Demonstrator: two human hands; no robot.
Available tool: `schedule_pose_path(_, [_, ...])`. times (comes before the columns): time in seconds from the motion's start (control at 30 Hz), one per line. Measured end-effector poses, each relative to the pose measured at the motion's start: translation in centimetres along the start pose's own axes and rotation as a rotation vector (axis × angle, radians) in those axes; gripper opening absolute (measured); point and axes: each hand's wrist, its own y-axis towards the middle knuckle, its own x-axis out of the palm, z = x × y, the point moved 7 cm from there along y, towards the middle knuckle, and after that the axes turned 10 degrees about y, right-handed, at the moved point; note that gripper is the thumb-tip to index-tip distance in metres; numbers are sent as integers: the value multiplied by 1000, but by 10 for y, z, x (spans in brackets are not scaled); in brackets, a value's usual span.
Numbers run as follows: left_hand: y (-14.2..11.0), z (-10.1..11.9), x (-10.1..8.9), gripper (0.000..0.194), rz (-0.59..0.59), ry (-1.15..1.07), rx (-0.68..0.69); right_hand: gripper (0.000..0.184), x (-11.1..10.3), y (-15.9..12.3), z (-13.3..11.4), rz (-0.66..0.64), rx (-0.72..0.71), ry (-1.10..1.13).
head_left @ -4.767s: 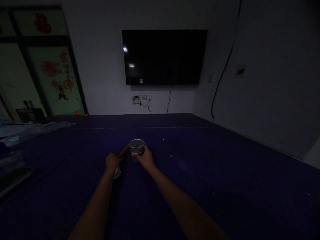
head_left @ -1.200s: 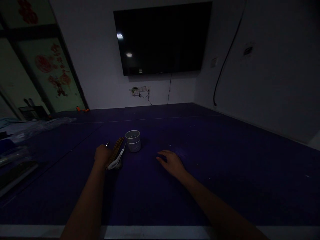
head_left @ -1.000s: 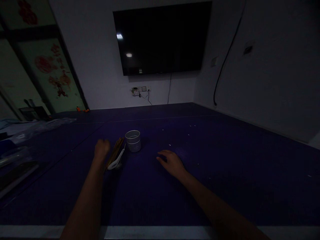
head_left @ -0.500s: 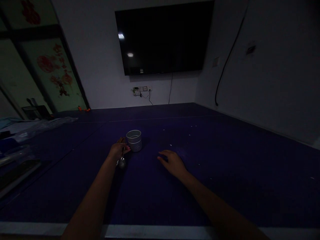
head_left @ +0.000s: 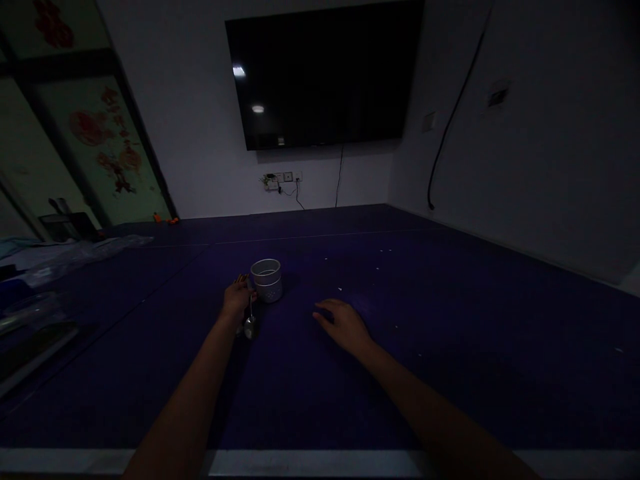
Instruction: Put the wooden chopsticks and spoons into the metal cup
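My left hand (head_left: 236,298) is closed around the handle of a metal spoon (head_left: 250,327), whose bowl points toward me. Beneath and behind that hand lies a bundle of chopsticks (head_left: 241,277), mostly covered; only the far ends show. The white spoon seen earlier is almost wholly hidden under the hand. Just to the right, a grey metal cup (head_left: 269,292) with a perforated lower wall stands upright, its inside looking dark. My right hand (head_left: 345,325) rests on the purple tabletop (head_left: 320,400), fingers apart and holding nothing.
Small white scraps (head_left: 340,289) are scattered across the tabletop. At the left lie clear plastic wrapping (head_left: 85,250) and a dark flat object (head_left: 37,350). A white edge (head_left: 310,461) runs along the near side. A television (head_left: 325,77) hangs on the far wall.
My right hand has let go of the cup and moved right. My left hand went left of the chopsticks, then came back over them and took hold of the metal spoon.
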Motion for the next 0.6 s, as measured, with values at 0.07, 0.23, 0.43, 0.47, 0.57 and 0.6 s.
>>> schedule_pose_path(0.07, [0, 1, -4, 18, 21, 93, 30, 31, 1, 0, 0, -2, -1, -7])
schedule_pose_path(0.23, [-1, 6, -11, 22, 55, 313, 85, 29, 1, 1, 1, -1, -7, -1])
schedule_pose_path(0.43, [-4, 19, -22, 32, 104, 510, 168, 28, -2, -1, 0, 17, -13, 10])
schedule_pose_path(0.47, [-6, 24, -26, 32, 126, 573, 202, 27, -3, -1, 0, 20, -18, 13])
schedule_pose_path(0.57, [-10, 37, -38, 25, 161, 800, 264, 26, -3, -1, 0, 26, -35, 19])
schedule_pose_path(0.6, [-10, 37, -41, 23, 142, 869, 254, 26, -3, -1, 0, 25, -40, 22])
